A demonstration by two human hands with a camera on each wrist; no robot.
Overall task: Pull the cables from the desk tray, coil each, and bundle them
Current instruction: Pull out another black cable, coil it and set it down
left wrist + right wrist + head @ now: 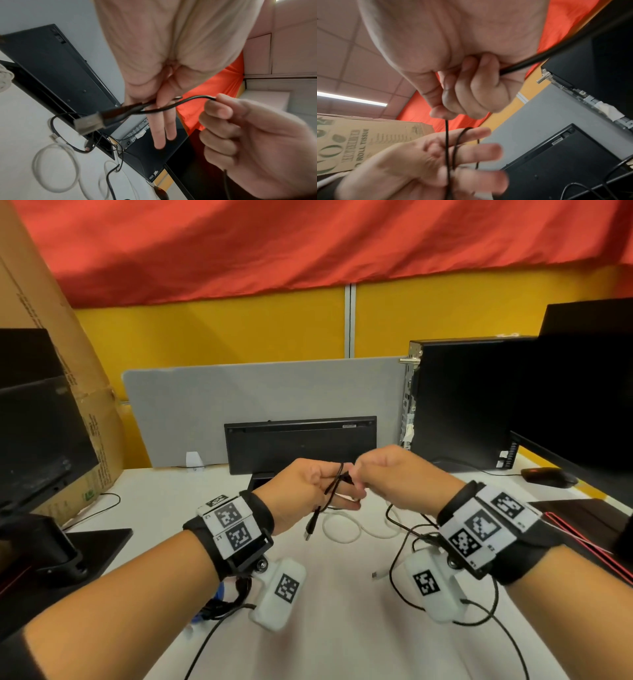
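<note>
Both hands meet above the white desk [325, 611]. A thin black cable [330, 491] runs between them. My left hand [308, 484] has its fingers [164, 121] stretched out, and the cable [447, 142] loops over them with the thumb pinning it. Its USB plug [310, 529] hangs below that hand, seen blurred as the plug [91, 123] in the left wrist view. My right hand [387, 474] pinches the cable [188, 100] between thumb and forefinger, just right of the left fingers. The black desk tray [260, 479] lies behind the hands.
A white cable [346, 530] and another black cable [399, 529] lie loose on the desk under the hands. A black keyboard [301, 443] leans on the grey divider. A PC tower [459, 402], monitor and mouse [548, 477] stand right; a monitor and cardboard box [85, 405] stand left.
</note>
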